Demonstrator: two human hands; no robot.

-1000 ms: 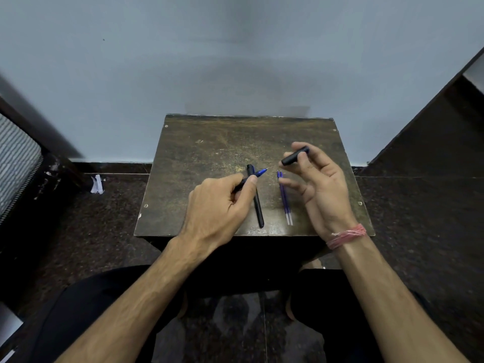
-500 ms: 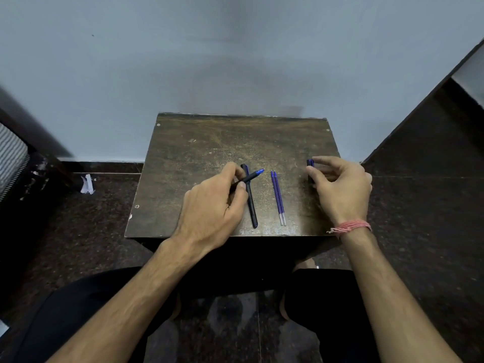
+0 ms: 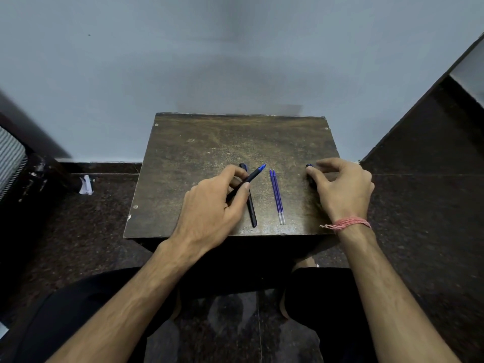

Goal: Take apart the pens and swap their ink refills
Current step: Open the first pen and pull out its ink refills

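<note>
Left hand (image 3: 209, 205) grips a blue-tipped pen (image 3: 251, 176); right hand (image 3: 340, 189) pinches a pen piece (image 3: 309, 167) near the table's (image 3: 196, 153) right edge.

1. A small dark wooden table (image 3: 209, 153) stands at the centre of the frame, its far edge against the pale wall; the top is worn and scratched, with screw heads near the corners.
2. A black pen barrel (image 3: 251, 205) lies lengthwise on it, just left of the table's centre near the front edge.
3. Two blue ink refills (image 3: 277, 197) lie side by side and touching, just right of the barrel and parallel to it.
4. A dark pen piece (image 3: 309, 167) rests at the right side of the table, mostly hidden under a hand.
</note>
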